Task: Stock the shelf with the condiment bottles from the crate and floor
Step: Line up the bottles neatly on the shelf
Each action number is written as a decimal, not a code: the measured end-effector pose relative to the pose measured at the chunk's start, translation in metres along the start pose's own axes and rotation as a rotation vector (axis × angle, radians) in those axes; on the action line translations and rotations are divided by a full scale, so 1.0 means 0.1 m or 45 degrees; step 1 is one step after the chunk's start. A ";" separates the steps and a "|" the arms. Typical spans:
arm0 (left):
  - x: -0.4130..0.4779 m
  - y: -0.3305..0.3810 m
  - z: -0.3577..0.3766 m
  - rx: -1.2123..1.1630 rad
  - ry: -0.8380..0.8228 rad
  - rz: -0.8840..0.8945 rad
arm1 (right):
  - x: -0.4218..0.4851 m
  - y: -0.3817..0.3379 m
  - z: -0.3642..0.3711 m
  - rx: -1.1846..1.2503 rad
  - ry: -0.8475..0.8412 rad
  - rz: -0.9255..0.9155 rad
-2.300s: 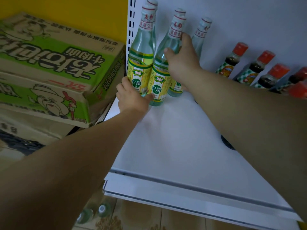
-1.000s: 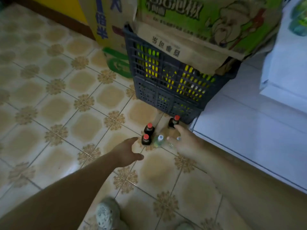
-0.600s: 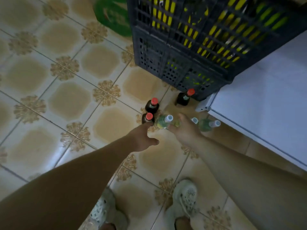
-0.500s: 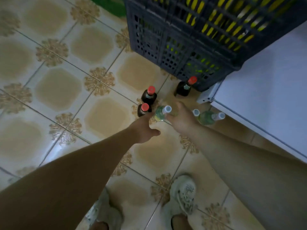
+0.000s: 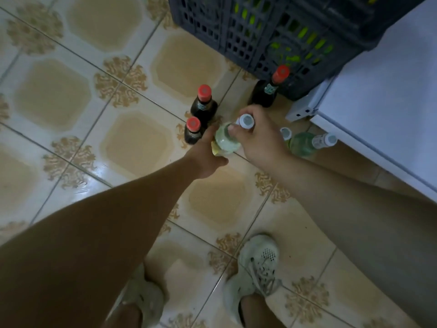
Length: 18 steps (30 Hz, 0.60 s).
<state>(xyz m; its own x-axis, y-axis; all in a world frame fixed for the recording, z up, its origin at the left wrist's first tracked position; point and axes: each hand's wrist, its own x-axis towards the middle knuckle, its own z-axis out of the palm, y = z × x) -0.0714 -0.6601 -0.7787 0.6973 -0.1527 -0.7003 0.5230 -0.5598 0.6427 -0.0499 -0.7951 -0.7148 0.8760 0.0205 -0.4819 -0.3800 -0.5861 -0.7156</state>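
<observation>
Clear round glass bottle [image 5: 225, 142], white cap uppermost, long axis vertical, over the glossy tiled floor [image 5: 132, 143] near the perforated crate [image 5: 236, 31]. Right hand [image 5: 260, 138] grip pinches its neck; left hand [image 5: 203, 155] grip wraps its body.

Glossy cream tiles [image 5: 132, 143] with tan centres and brown corner flourishes filling your frame's left, your pale mesh shoe [image 5: 257, 268] lower centre, second shoe [image 5: 144, 297] left of it.
</observation>
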 end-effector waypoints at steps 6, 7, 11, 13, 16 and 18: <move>-1.22 0.81 -0.50 -0.005 -0.226 0.057 | -0.96 -1.10 -0.88 0.130 0.007 -0.088; -1.48 0.99 -0.62 -0.014 -0.237 0.092 | -1.15 -1.35 -1.05 0.160 0.052 -0.098; -2.47 1.67 -1.15 -0.046 -0.218 0.241 | -1.88 -2.33 -1.59 0.311 0.292 -0.162; -3.03 2.09 -1.41 -0.075 -0.208 0.312 | -2.34 -2.83 -1.78 0.360 0.355 -0.181; -3.77 2.66 -1.76 -0.100 -0.223 0.500 | -2.91 -3.51 -2.05 0.396 0.430 -0.221; -4.22 2.95 -1.98 -0.109 -0.269 0.615 | -3.26 -3.91 -2.27 0.427 0.511 -0.234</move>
<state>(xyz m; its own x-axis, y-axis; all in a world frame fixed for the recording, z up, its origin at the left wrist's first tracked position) -0.1147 -0.5998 -0.2324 0.7595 -0.5420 -0.3598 0.2110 -0.3179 0.9244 -0.1195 -0.7568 -0.1626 0.9564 -0.2504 -0.1504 -0.2266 -0.3109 -0.9231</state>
